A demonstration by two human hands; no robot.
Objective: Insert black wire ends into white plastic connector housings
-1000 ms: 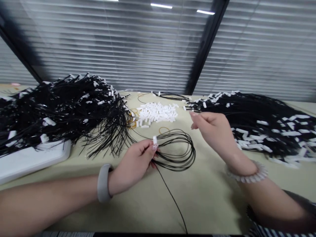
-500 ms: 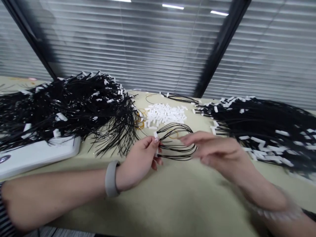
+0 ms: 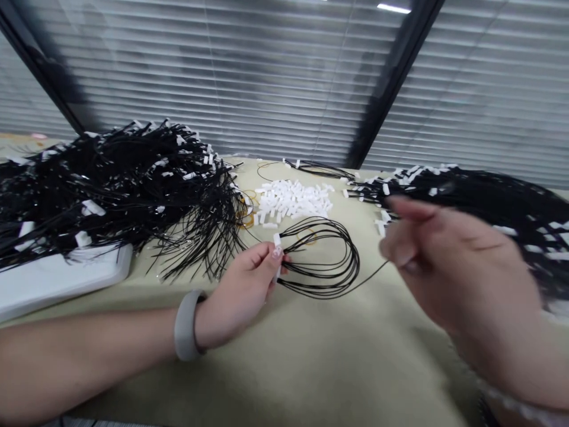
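Note:
My left hand (image 3: 249, 284) pinches white tabs at the end of a looped bundle of thin black cables (image 3: 351, 261). A small white connector piece (image 3: 277, 239) sticks up above the thumb. The loops open out to the right, just over the table. From the bundle a single black cable (image 3: 373, 274) runs up to my right hand (image 3: 457, 279), whose fingers are pinched around its end. That hand is blurred by motion, and the cable's tip is hidden inside it.
Loose white connector pieces (image 3: 293, 198) lie heaped behind the bundle. A large tangle of black cables (image 3: 133, 184) fills the left, beside a white case (image 3: 89, 273). Another cable pile (image 3: 480, 190) lies at the right. Window blinds (image 3: 275, 77) stand behind the table (image 3: 311, 362).
My right hand has moved right and nearer, drawing one cable out from the bundle. The loops show whole now. My left hand has kept its grip, and the view has shifted slightly.

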